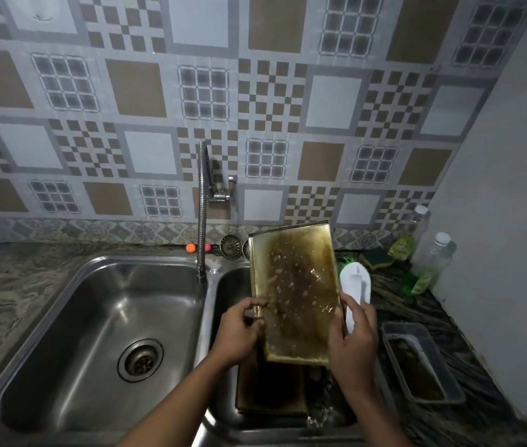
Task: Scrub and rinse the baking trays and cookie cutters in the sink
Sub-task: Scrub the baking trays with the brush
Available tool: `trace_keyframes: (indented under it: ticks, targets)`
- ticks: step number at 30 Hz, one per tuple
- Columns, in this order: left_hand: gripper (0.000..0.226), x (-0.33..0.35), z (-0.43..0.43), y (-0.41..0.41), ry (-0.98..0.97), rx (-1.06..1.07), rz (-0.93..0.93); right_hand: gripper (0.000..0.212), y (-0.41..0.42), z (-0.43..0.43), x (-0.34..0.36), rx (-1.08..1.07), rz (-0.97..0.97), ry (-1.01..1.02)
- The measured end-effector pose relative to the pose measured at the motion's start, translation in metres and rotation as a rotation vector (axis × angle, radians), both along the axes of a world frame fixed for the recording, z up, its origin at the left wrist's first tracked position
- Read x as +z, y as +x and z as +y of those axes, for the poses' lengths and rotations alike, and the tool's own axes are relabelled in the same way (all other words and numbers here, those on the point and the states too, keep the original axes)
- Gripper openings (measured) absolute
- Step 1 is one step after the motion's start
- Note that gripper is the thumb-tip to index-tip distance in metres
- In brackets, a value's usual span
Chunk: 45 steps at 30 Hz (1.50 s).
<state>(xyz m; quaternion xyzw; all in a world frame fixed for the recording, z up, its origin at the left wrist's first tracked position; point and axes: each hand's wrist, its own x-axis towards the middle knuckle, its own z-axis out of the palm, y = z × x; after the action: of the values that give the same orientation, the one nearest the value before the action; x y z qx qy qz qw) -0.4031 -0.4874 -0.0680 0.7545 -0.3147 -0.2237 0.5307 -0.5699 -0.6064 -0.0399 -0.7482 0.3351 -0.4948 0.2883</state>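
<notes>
A stained, golden baking tray (294,295) stands tilted up over the right sink basin (226,291), wet and dotted with suds. My left hand (239,330) grips its left edge. My right hand (352,337) holds a white scrub brush (354,290) by the handle against the tray's right edge. Below the tray, another dark, stained tray (272,391) lies in the right basin. No cookie cutters are visible.
The left basin (101,317) holds only its drain. A flexible faucet (202,214) hangs between the basins. On the right counter sit a clear plastic container (423,366), soap bottles (430,266) and a green scouring pad (378,258). A sink strainer (231,245) lies behind the sink.
</notes>
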Motion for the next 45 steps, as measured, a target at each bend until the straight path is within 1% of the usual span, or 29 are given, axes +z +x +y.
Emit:
trace_keyframes:
  ticks: [3, 5, 8, 10, 13, 15, 18, 21, 24, 26, 28, 30, 34, 38, 40, 45]
  targets:
    - [0.041, -0.007, 0.007, -0.001, 0.042, 0.016, -0.018, 0.023, 0.003, -0.010, -0.013, -0.001, 0.028, 0.179]
    - [0.043, -0.015, 0.017, 0.002, 0.125, 0.017, -0.052, 0.022, 0.007, -0.015, -0.025, 0.032, 0.118, 0.267]
    - [0.051, -0.027, 0.040, 0.008, 0.271, 0.014, -0.018, 0.024, 0.016, -0.005, -0.041, 0.083, 0.283, 0.362]
    - [0.054, -0.032, 0.060, 0.017, 0.332, 0.025, -0.003, 0.026, 0.025, 0.010, -0.048, 0.157, 0.344, 0.408]
    - [0.056, -0.032, 0.095, 0.039, 0.410, 0.063, 0.003, 0.026, 0.053, 0.038, -0.055, 0.236, 0.432, 0.382]
    - [0.058, -0.031, 0.124, 0.063, 0.462, 0.110, -0.014, 0.026, 0.079, 0.062, -0.055, 0.310, 0.426, 0.383]
    - [0.062, -0.034, 0.170, 0.108, 0.526, 0.182, -0.024, 0.028, 0.128, 0.105, -0.059, 0.381, 0.469, 0.380]
    - [0.057, -0.040, 0.217, 0.158, 0.554, 0.231, 0.017, 0.030, 0.181, 0.151, -0.074, 0.433, 0.533, 0.412]
    - [0.049, -0.058, 0.244, 0.193, 0.622, 0.239, -0.014, 0.034, 0.216, 0.177, -0.094, 0.424, 0.591, 0.438]
    - [0.053, -0.077, 0.257, 0.213, 0.679, 0.244, -0.022, 0.035, 0.238, 0.192, -0.108, 0.379, 0.652, 0.484]
    - [0.054, -0.089, 0.264, 0.219, 0.741, 0.242, -0.037, 0.032, 0.248, 0.201, -0.119, 0.325, 0.716, 0.549]
    - [0.053, -0.105, 0.269, 0.222, 0.762, 0.216, -0.058, 0.025, 0.256, 0.210, -0.133, 0.280, 0.775, 0.600]
    - [0.051, -0.139, 0.272, 0.230, 0.784, 0.190, -0.045, 0.023, 0.266, 0.223, -0.158, 0.219, 0.786, 0.645]
    - [0.044, -0.162, 0.263, 0.244, 0.845, 0.191, 0.000, 0.025, 0.277, 0.224, -0.172, 0.166, 0.806, 0.654]
    - [0.042, -0.173, 0.257, 0.256, 0.819, 0.185, 0.007, 0.025, 0.284, 0.221, -0.181, 0.135, 0.825, 0.626]
    - [0.041, -0.198, 0.251, 0.275, 0.776, 0.053, -0.025, 0.025, 0.299, 0.221, -0.201, 0.063, 0.914, 0.557]
